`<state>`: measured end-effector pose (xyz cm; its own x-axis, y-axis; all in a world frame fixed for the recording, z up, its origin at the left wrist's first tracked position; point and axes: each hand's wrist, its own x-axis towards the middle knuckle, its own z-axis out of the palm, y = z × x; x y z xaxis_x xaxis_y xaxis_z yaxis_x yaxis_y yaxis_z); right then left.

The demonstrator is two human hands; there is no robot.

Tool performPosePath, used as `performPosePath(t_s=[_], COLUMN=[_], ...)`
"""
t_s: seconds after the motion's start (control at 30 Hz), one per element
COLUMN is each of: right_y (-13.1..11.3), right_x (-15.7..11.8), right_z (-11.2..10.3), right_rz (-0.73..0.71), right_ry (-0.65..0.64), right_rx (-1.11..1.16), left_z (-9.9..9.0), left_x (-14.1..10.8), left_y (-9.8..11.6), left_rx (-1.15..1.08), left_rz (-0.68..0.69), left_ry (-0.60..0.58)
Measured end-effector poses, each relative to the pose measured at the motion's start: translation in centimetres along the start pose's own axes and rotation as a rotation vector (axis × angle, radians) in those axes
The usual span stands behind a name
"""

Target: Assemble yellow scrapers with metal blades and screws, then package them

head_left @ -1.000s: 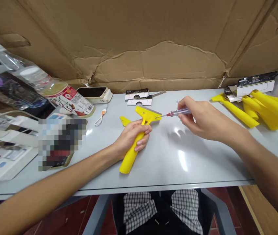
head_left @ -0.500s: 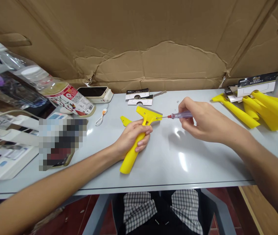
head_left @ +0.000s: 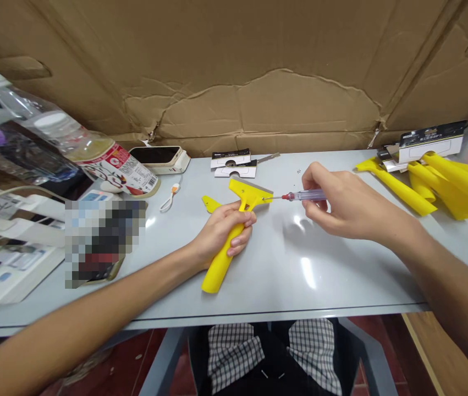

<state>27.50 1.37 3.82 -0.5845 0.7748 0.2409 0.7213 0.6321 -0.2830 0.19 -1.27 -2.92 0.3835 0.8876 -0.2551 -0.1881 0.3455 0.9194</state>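
My left hand [head_left: 227, 231] is wrapped round the neck of a yellow scraper [head_left: 219, 269], its wide head pointing away from me with a thin blade along the far edge. Between the fingers of my right hand [head_left: 336, 201] is a screwdriver [head_left: 306, 195] with a clear purplish handle and red collar. Its tip meets a small screw at the right end of the scraper head. Another screw shows toward the head's left end. A loose yellow piece [head_left: 211, 204] lies just behind my left hand, partly hidden by it. Small screws [head_left: 298, 171] rest on the table beyond my right hand.
Several yellow scraper handles [head_left: 456, 187] and black-and-white cards [head_left: 431, 144] lie at right. More cards [head_left: 234, 165] sit at the back against cardboard [head_left: 266, 110]. At left are a bottle [head_left: 126, 170], a phone [head_left: 159, 157], a short cable [head_left: 170, 198] and a power strip [head_left: 23, 269].
Almost nothing differs. My right hand's fingers have shifted slightly on the screwdriver handle, while its tip stays at the same screw and my left hand keeps its hold.
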Motion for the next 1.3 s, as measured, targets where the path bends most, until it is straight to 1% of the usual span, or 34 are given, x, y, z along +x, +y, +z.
performPosePath(t_s=[0.1, 0.23, 0.37, 0.53, 0.7, 0.83, 0.93, 1.0, 1.13, 1.3], right_y=[0.21, 0.58, 0.39, -0.2, 0.07, 0.29, 0.26, 0.25, 0.23, 0.13], right_x=[0.09, 0.4, 0.53, 0.18, -0.04, 0.08, 0.23, 0.33, 0.37, 0.12], right_z=[0.19, 0.47, 0.5, 0.4, 0.3, 0.46, 0.55, 0.62, 0.67, 0.4], right_rz=[0.0, 0.045, 0.059, 0.025, -0.037, -0.077, -0.047, -0.016, 0.005, -0.044], right_ry=[0.029, 0.076, 0.065, 0.047, 0.031, 0.119, 0.177, 0.157, 0.072, 0.042], right_rx=[0.003, -0.093, -0.156, -0.082, -0.009, 0.05, 0.013, -0.029, -0.071, 0.025], left_z=[-0.01, 0.02, 0.08, 0.04, 0.04, 0.17, 0.28, 0.31, 0.25, 0.23], left_x=[-0.03, -0.05, -0.12, -0.17, -0.13, -0.14, -0.18, -0.2, -0.19, -0.18], left_y=[0.03, 0.14, 0.11, -0.08, 0.01, 0.16, 0.17, 0.13, 0.08, 0.13], left_rx=[-0.002, -0.005, 0.005, 0.027, 0.032, 0.038, 0.051, 0.054, 0.047, 0.051], left_rz=[0.001, 0.004, -0.001, -0.004, -0.004, 0.001, 0.001, 0.003, -0.003, 0.001], left_ry=[0.004, 0.007, -0.004, -0.012, -0.004, 0.002, -0.008, -0.009, 0.001, -0.001])
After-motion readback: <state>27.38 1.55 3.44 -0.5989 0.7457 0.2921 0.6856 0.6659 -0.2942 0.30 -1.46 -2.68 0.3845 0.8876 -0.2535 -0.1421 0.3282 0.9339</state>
